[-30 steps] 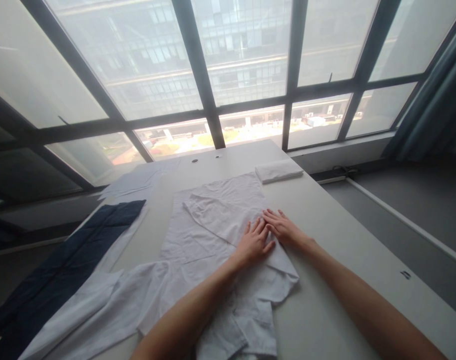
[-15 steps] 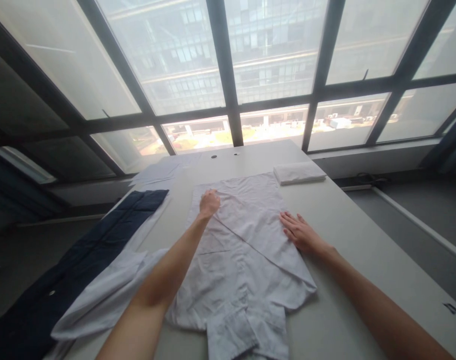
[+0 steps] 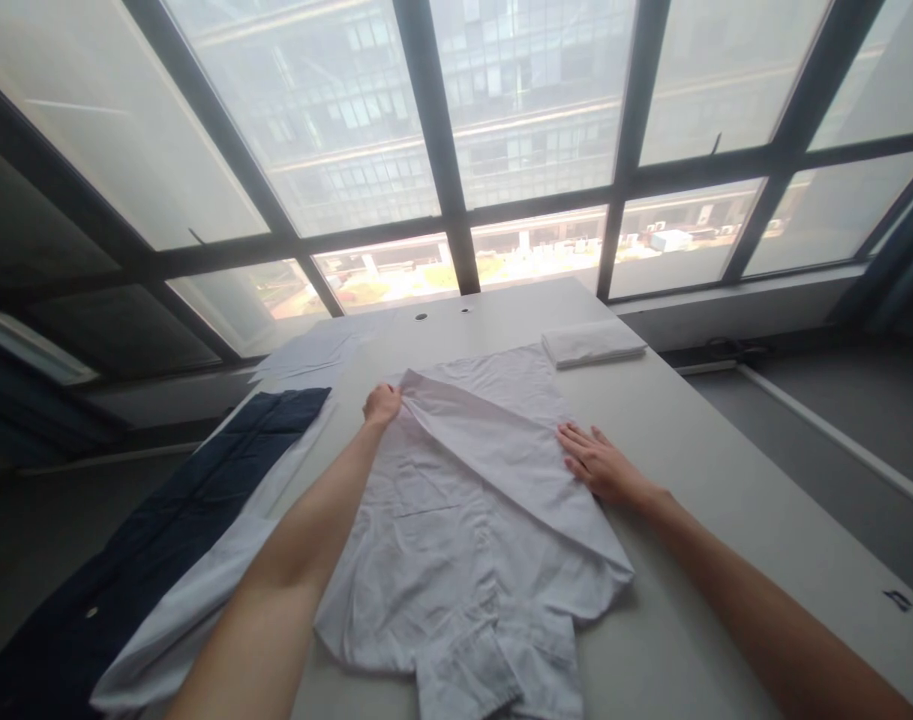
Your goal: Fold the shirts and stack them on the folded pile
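A white shirt (image 3: 441,540) lies spread on the long white table (image 3: 688,560), collar end nearest me. My left hand (image 3: 382,404) is closed on the shirt's far left corner, pinching the cloth where a folded flap begins. My right hand (image 3: 597,462) lies flat with fingers stretched out on the shirt's right edge, pressing the folded flap down. The flap runs diagonally between the two hands.
A small folded white cloth (image 3: 592,343) sits at the table's far right. A dark navy garment (image 3: 163,540) and more white cloth (image 3: 306,348) lie along the left side. Large windows stand just beyond the table's far end. Grey floor drops off to the right.
My left hand left the spot beside my right hand, reached to the shirt's far left corner and gripped it, pulling it left. The right hand stayed pressing the right edge.
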`<state>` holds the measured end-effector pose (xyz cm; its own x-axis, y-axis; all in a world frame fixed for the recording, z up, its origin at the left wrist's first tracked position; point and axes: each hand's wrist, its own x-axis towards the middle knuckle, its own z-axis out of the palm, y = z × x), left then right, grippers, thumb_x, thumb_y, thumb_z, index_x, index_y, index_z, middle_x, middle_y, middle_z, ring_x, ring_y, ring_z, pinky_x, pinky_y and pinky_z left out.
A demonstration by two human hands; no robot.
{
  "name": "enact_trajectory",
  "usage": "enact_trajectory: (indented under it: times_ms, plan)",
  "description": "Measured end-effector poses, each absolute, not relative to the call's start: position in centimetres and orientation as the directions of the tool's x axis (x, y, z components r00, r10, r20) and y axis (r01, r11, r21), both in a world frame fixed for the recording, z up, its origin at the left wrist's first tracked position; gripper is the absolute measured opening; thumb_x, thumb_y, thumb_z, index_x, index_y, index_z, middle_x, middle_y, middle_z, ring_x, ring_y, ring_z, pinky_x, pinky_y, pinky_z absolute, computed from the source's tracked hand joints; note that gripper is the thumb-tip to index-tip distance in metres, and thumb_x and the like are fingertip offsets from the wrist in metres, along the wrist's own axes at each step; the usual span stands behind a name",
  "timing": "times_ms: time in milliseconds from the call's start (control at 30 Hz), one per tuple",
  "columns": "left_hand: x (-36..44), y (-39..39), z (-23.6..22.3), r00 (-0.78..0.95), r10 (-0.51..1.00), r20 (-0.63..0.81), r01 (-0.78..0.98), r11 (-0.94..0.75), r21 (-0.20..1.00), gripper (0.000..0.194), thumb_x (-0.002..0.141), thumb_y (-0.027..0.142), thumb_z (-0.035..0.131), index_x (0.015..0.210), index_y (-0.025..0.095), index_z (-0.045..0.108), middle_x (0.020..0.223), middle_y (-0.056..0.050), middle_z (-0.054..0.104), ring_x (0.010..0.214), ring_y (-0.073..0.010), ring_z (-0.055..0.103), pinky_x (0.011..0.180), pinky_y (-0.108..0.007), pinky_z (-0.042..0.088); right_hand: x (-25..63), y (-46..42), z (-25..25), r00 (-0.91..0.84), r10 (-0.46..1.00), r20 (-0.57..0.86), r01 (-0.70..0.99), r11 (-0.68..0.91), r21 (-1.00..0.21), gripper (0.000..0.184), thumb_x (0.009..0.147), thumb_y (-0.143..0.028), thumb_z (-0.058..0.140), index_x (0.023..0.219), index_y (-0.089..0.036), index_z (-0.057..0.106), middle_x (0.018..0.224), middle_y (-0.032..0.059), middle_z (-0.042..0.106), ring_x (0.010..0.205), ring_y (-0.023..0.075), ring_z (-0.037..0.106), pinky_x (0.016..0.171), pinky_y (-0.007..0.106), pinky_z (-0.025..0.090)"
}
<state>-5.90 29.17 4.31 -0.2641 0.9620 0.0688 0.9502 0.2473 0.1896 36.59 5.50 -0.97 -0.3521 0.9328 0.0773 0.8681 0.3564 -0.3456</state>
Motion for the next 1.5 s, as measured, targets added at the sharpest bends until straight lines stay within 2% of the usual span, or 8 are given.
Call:
enact_trajectory:
  times_ms: [300,400,533,1000,1100,1200,1333,1500]
  plan:
    - [-1.0,24.9,4.3,0.103,0.959,0.265,0.985,-0.135,0.104,0.048,0.098,0.028,0.042,0.144,0.015,0.048,0.150,-0.020,0.047,0.140,-0.0326,0.042,0.113,-0.047,0.034,36.6,5.6,-1.2,-0.353,0.932,0.084,0.862,0.359,-0.356,0.058,0.101,-0.037,0.033,0.157,-0.021,0.035,0.163,0.0090,0.029,0.153,0.0240,0.022,0.123,0.054,0.014]
    - [2.8,22.6,2.1,0.404,0.891,0.208,0.902,-0.426,0.073,0.048,0.099,0.041,0.047,0.147,0.032,0.049,0.158,-0.002,0.042,0.147,-0.0229,0.033,0.120,-0.037,0.026,36.7,5.6,-1.3,-0.351,0.932,0.087,0.862,0.359,-0.357,0.058,0.101,-0.036,0.034,0.157,-0.021,0.035,0.163,0.0091,0.029,0.153,0.0246,0.022,0.122,0.055,0.014]
    - [5.1,21.1,-0.1,0.667,0.744,0.035,0.741,-0.668,0.069,0.059,0.102,0.055,0.035,0.156,0.031,0.035,0.166,-0.003,0.026,0.154,-0.0293,0.016,0.122,-0.053,0.017,36.8,5.7,-1.4,-0.356,0.930,0.094,0.859,0.366,-0.358,0.058,0.101,-0.037,0.033,0.157,-0.021,0.034,0.163,0.0100,0.030,0.153,0.0249,0.022,0.122,0.056,0.015]
    - [-0.2,24.1,0.8,0.425,0.905,-0.012,0.905,-0.426,-0.018,0.063,0.103,0.059,0.025,0.159,0.030,0.028,0.168,-0.005,0.018,0.154,-0.0331,0.011,0.120,-0.057,0.010,36.7,5.7,-0.5,-0.292,0.941,0.173,0.794,0.339,-0.504,0.057,0.099,-0.040,0.038,0.153,-0.020,0.042,0.162,0.0109,0.033,0.152,0.0258,0.024,0.122,0.057,0.013]
    - [0.0,24.0,0.7,0.427,0.904,-0.005,0.904,-0.427,-0.021,0.062,0.102,0.058,0.028,0.159,0.031,0.029,0.167,-0.005,0.020,0.154,-0.0324,0.013,0.120,-0.057,0.011,35.7,5.8,1.7,-0.047,0.946,0.321,0.565,0.290,-0.772,0.058,0.100,-0.050,0.035,0.147,-0.018,0.050,0.157,0.0133,0.042,0.150,0.0262,0.031,0.122,0.052,0.020]
    - [0.0,24.1,0.8,0.432,0.902,0.007,0.902,-0.432,-0.025,0.061,0.102,0.057,0.029,0.158,0.031,0.030,0.167,-0.006,0.021,0.154,-0.0319,0.014,0.120,-0.057,0.012,33.5,6.0,3.8,0.057,0.974,0.217,0.065,0.214,-0.975,0.065,0.102,-0.056,0.018,0.146,-0.019,0.049,0.153,0.0145,0.048,0.143,0.0263,0.044,0.116,0.050,0.036]
    - [0.0,24.2,0.8,0.430,0.903,0.010,0.902,-0.430,-0.026,0.060,0.102,0.055,0.031,0.158,0.032,0.031,0.167,-0.006,0.023,0.154,-0.0314,0.016,0.120,-0.058,0.013,31.2,5.8,3.6,-0.212,0.976,-0.056,-0.339,-0.127,-0.932,0.070,0.101,-0.053,0.004,0.143,-0.016,0.047,0.153,0.0185,0.047,0.138,0.0268,0.050,0.111,0.054,0.043]
    - [0.0,24.3,0.4,0.420,0.907,0.020,0.907,-0.420,-0.003,0.061,0.102,0.057,0.030,0.158,0.032,0.031,0.167,-0.004,0.022,0.154,-0.0309,0.016,0.121,-0.055,0.011,32.7,2.0,1.2,-0.307,0.931,-0.196,-0.372,-0.307,-0.876,0.064,0.103,-0.049,0.008,0.141,-0.013,0.046,0.158,0.0192,0.038,0.144,0.0232,0.042,0.115,0.051,0.038]
